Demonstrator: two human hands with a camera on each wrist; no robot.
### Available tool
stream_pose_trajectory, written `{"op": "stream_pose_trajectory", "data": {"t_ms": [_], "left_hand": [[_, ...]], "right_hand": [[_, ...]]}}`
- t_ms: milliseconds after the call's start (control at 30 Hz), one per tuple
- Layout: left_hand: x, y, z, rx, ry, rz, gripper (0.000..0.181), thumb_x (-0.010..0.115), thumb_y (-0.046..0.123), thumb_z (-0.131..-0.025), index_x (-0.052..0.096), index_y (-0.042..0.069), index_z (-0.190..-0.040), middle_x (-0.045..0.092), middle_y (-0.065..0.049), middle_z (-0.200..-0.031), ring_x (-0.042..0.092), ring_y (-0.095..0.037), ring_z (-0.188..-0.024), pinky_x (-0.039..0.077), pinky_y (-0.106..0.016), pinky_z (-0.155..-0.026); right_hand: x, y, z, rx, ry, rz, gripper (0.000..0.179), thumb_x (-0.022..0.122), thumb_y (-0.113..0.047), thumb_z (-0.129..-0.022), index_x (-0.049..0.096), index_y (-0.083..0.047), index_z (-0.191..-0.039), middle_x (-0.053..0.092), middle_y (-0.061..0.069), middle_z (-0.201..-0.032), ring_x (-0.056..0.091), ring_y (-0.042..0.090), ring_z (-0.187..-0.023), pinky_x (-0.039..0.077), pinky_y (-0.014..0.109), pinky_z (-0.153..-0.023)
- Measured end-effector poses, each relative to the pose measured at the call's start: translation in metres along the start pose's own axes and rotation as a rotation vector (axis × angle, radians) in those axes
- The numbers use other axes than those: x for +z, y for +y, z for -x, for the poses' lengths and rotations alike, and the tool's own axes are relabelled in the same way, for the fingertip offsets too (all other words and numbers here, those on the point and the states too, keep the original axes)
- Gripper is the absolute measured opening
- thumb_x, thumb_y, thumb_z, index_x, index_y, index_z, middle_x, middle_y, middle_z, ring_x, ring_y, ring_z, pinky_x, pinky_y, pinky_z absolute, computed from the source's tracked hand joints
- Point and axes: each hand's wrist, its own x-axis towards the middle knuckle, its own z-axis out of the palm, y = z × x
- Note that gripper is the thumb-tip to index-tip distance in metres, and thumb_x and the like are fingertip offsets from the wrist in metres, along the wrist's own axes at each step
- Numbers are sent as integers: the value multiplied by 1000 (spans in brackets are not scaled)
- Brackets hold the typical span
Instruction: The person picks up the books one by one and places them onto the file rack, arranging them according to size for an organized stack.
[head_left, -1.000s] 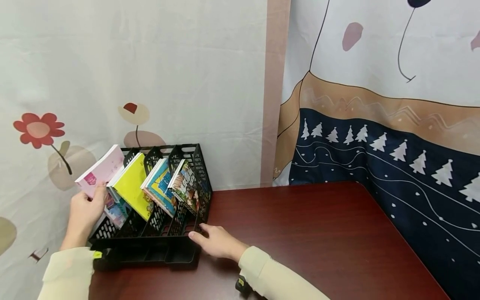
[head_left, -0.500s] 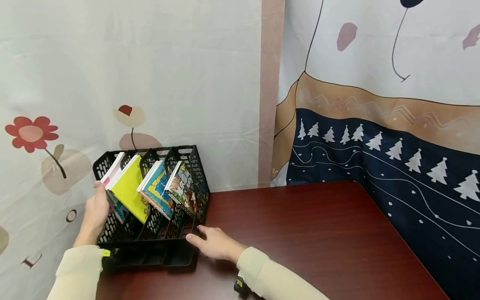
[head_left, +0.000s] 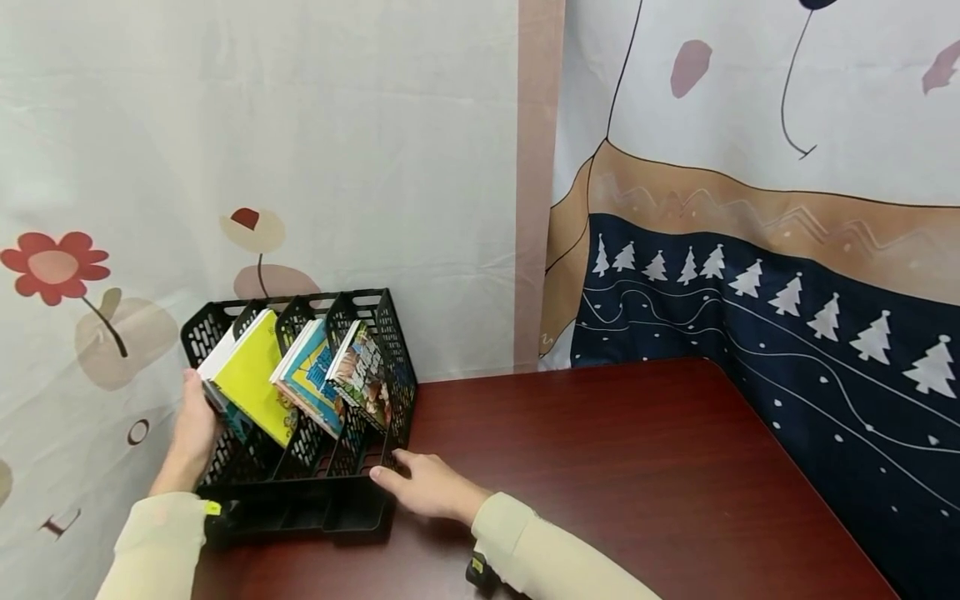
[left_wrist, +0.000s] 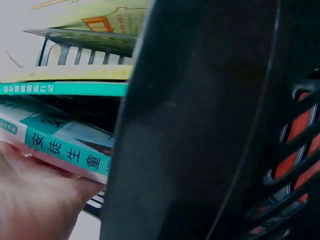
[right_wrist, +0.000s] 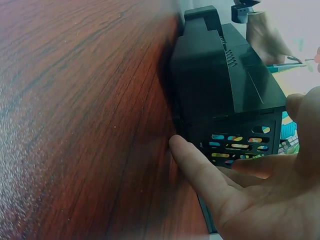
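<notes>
A black slatted book rack [head_left: 402,383] stands on the table, holding several books slanted in its compartments. My left hand [head_left: 197,437] is at the rack's left end, against the outermost book. In the left wrist view that hand [left_wrist: 40,195] lies along a book with a teal-and-white spine [left_wrist: 65,145]; its fingertips are hidden behind the book. To its right lean a bright yellow book [head_left: 258,375], a blue-and-yellow book [head_left: 317,375] and a dark, colourful book [head_left: 365,371]. My right hand [head_left: 431,485] touches the rack's front right corner, its index finger [right_wrist: 192,162] extended along the side panel.
A shallow black tray section [head_left: 300,510] runs along the rack's front. The reddish-brown wooden table [head_left: 600,467] extends to the right, with a pale printed curtain [head_left: 420,167] close behind the rack. A dark blue tree-patterned cloth [head_left: 675,317] hangs at right.
My left hand has lowered the pink book into the rack's leftmost part and let go of its grip. The rack's left end is now more exposed. My right hand has stayed at the corner.
</notes>
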Motion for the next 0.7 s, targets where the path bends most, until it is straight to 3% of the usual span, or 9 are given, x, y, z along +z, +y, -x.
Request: {"op": "stream_pose_trajectory", "data": {"t_ms": [100,167,200,233,300,367,433,600,700], "left_hand": [[2,8,6,-131,166,-224,83,5,66,-114,44,13,-166,55,-17,-152,49,-26,-134,36,-37,-118],[3,14,10,-180,284,-370,89,9,68,-113,56,5,-155,51,-31,-154,48,-36,-129,37,-45,-116],[4,17,11,-176,344,-423,89,14,69,-113,65,1,-139,57,-34,-144,53,-38,-121,42,-46,-109],[4,18,12,-147,401,-420,83,22,68,-114,70,4,-135,66,-22,-143,56,-32,-120,45,-40,-108],[7,22,15,-68,528,-440,69,37,65,-113,79,11,-122,78,6,-112,60,-11,-97,43,-25,-90],[13,25,18,57,677,-443,51,53,58,-109,87,21,-107,71,30,-86,55,8,-79,39,-14,-76],[21,31,23,192,772,-443,36,61,48,-107,87,28,-122,74,39,-97,59,23,-89,40,-5,-85],[45,56,39,543,793,-511,29,63,30,-108,88,22,-120,86,-8,-117,61,29,-108,44,-1,-97],[62,74,52,667,679,-540,30,62,24,-109,89,13,-116,85,-20,-110,61,30,-103,44,0,-94]], "right_hand": [[0,1,1,3,-2,-10,81,48,-75,-108,49,-19,-168,58,3,-167,54,23,-157,48,48,-126],[1,1,1,4,-1,-14,82,48,-75,-108,48,-19,-168,58,3,-167,54,23,-156,48,48,-126],[1,1,2,4,2,-16,82,49,-74,-108,49,-19,-168,58,4,-166,54,23,-156,48,48,-126],[1,2,2,3,7,-16,82,49,-75,-108,49,-19,-168,59,4,-166,55,24,-156,48,48,-126],[1,3,2,-1,14,-14,82,50,-75,-107,50,-19,-167,60,5,-165,55,24,-155,49,48,-125],[0,3,4,-7,17,-4,80,50,-74,-108,52,-18,-166,62,4,-163,57,23,-153,49,47,-125],[-2,5,6,-18,5,-19,79,48,-73,-109,51,-18,-166,74,5,-148,73,22,-132,56,44,-116],[-23,5,17,-55,-10,-107,69,52,-62,-113,52,-17,-165,83,7,-97,76,24,-64,63,36,-68],[-45,7,28,-100,21,-105,55,60,-53,-112,67,-15,-152,84,7,-97,78,24,-67,60,31,-62]]}}
